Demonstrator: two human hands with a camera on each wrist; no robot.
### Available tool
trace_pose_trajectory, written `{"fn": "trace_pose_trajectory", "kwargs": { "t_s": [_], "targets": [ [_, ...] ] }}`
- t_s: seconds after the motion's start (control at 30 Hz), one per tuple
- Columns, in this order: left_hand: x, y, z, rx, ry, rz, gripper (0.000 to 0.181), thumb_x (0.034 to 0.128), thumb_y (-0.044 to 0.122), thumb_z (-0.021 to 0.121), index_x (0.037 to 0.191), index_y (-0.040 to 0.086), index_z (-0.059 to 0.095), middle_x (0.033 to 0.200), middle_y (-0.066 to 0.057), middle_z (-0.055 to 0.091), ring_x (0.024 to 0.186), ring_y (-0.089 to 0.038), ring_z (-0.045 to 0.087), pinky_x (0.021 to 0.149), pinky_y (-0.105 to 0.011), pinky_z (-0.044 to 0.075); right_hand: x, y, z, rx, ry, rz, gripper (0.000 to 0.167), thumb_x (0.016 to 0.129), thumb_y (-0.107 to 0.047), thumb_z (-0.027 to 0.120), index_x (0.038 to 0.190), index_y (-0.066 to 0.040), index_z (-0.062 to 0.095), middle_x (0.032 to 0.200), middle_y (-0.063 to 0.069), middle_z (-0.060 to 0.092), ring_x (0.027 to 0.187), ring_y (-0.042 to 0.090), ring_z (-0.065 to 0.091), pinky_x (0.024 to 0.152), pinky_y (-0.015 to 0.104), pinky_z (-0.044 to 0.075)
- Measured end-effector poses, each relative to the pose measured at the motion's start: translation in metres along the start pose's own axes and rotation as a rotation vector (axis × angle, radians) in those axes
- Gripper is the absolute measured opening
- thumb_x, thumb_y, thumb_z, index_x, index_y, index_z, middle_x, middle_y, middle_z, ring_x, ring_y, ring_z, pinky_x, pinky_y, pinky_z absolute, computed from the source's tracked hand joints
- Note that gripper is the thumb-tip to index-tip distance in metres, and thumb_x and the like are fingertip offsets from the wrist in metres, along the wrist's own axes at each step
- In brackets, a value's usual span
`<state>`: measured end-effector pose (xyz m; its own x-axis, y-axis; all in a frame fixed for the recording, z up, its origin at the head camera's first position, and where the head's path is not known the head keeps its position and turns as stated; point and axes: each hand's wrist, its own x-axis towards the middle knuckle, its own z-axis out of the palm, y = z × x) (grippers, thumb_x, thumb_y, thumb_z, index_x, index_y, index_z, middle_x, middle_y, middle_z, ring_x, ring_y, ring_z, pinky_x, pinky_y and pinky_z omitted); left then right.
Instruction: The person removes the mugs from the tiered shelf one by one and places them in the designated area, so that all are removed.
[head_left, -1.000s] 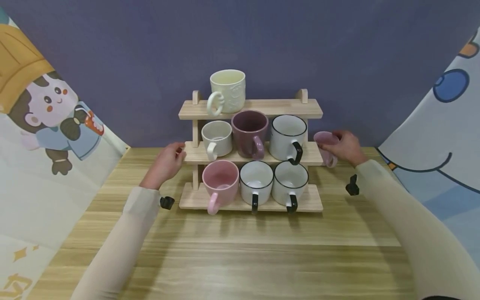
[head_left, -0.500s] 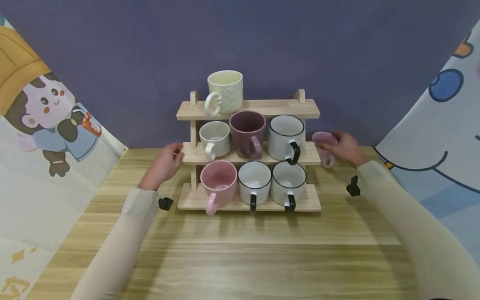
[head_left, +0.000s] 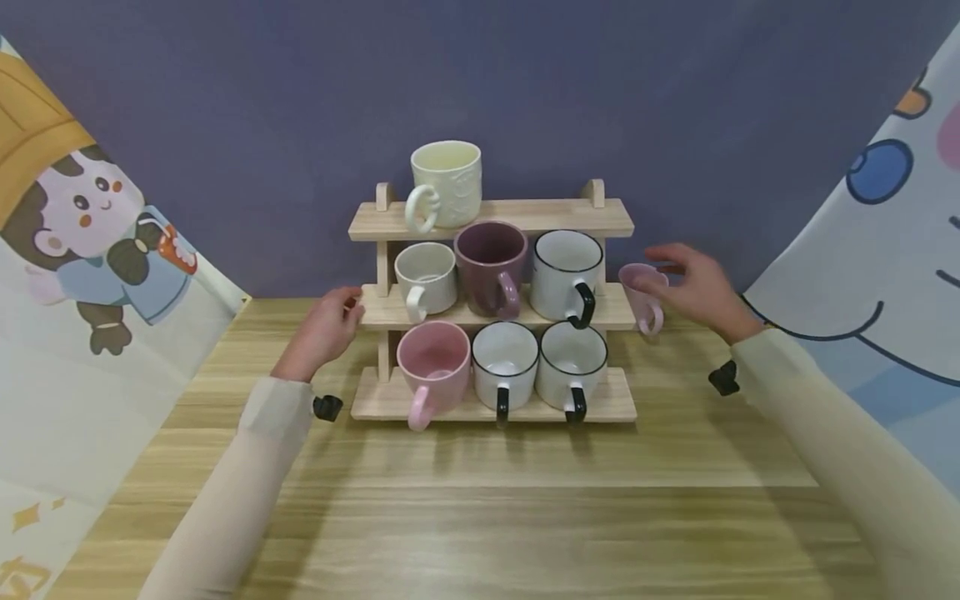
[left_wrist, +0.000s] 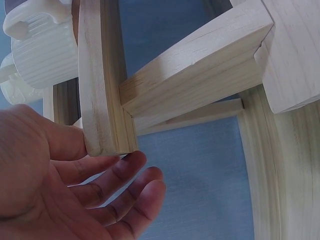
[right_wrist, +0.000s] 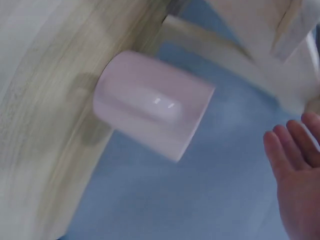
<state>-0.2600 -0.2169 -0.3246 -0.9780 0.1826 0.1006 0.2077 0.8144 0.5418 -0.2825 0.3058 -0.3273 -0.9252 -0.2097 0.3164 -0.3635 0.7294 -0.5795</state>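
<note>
A three-tier wooden mug rack (head_left: 615, 219) stands on the table, with several mugs on it. At the left end of its middle tier, my left hand (head_left: 322, 329) holds the board's edge between thumb and fingers; in the left wrist view the fingers (left_wrist: 137, 195) are loosely curled past that end. A pink mug (head_left: 643, 292) stands upright on the table just right of the rack, its handle toward the front. My right hand (head_left: 701, 292) is beside and above it, fingers extended; in the right wrist view that mug (right_wrist: 150, 105) is apart from the hand.
The top tier carries a cream mug (head_left: 450, 183). Below are a small white mug (head_left: 435, 283), a purple mug (head_left: 483, 279) and a black-rimmed white mug (head_left: 562, 279). A pink mug (head_left: 442, 375) and two black-rimmed mugs fill the bottom tier. A blue-grey curtain (head_left: 300, 125) hangs behind.
My right hand has let go of the pink mug, its fingers straightening as it moves off to the right. The left hand stays at the rack's end. The head view shifts slightly.
</note>
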Motion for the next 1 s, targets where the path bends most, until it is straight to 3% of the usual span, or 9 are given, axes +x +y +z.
{"fn": "trace_pose_trajectory", "kwargs": {
  "t_s": [0.27,0.5,0.57,0.67,0.8,1.0],
  "targets": [
    [0.002,0.001,0.000,0.007,0.006,0.002,0.041,0.1007,0.011,0.040,0.136,-0.010,0.038,0.120,-0.028,0.049,0.103,-0.037,0.051,0.086,-0.049,0.045,-0.003,-0.016,0.013,0.004,-0.096,-0.152,0.050,0.084,-0.031,0.072,0.124,-0.004,0.059,0.130,0.009,0.052,0.112,0.033,0.054,0.093,0.053,0.040],
    [0.002,0.000,0.001,0.007,-0.005,0.011,0.041,0.1007,0.012,0.040,0.136,-0.008,0.040,0.120,-0.027,0.050,0.103,-0.037,0.052,0.085,-0.048,0.045,-0.006,-0.019,0.020,-0.042,-0.144,-0.147,0.049,0.084,-0.033,0.072,0.122,-0.005,0.062,0.129,0.009,0.053,0.119,0.030,0.047,0.099,0.053,0.033],
    [0.002,0.000,-0.001,0.003,0.024,0.042,0.039,0.0999,0.011,0.041,0.133,-0.010,0.043,0.117,-0.028,0.051,0.102,-0.038,0.052,0.084,-0.049,0.045,-0.007,-0.020,0.021,-0.055,-0.140,-0.152,0.047,0.084,-0.034,0.072,0.120,-0.005,0.064,0.128,0.008,0.054,0.118,0.028,0.048,0.099,0.051,0.034],
    [0.003,0.003,-0.007,-0.008,0.116,0.093,0.036,0.0982,0.010,0.044,0.127,-0.011,0.048,0.112,-0.027,0.053,0.099,-0.038,0.053,0.084,-0.049,0.044,-0.008,-0.021,0.022,-0.069,-0.137,-0.159,0.045,0.084,-0.035,0.072,0.116,-0.004,0.066,0.126,0.007,0.055,0.118,0.026,0.046,0.099,0.051,0.033],
    [0.006,0.017,-0.023,-0.020,0.237,0.121,0.036,0.0974,0.014,0.047,0.126,-0.008,0.051,0.110,-0.024,0.054,0.097,-0.037,0.054,0.085,-0.050,0.043,-0.008,-0.020,0.023,-0.078,-0.128,-0.163,0.043,0.083,-0.034,0.073,0.114,-0.004,0.068,0.125,0.007,0.056,0.121,0.026,0.043,0.101,0.052,0.031],
    [0.008,0.039,-0.045,-0.027,0.256,0.125,0.040,0.0982,0.024,0.046,0.129,-0.002,0.051,0.113,-0.019,0.053,0.101,-0.035,0.054,0.088,-0.049,0.042,-0.006,-0.020,0.027,-0.059,-0.127,-0.174,0.043,0.082,-0.032,0.074,0.114,-0.004,0.068,0.125,0.008,0.058,0.124,0.027,0.041,0.101,0.052,0.031]
  ]
}}
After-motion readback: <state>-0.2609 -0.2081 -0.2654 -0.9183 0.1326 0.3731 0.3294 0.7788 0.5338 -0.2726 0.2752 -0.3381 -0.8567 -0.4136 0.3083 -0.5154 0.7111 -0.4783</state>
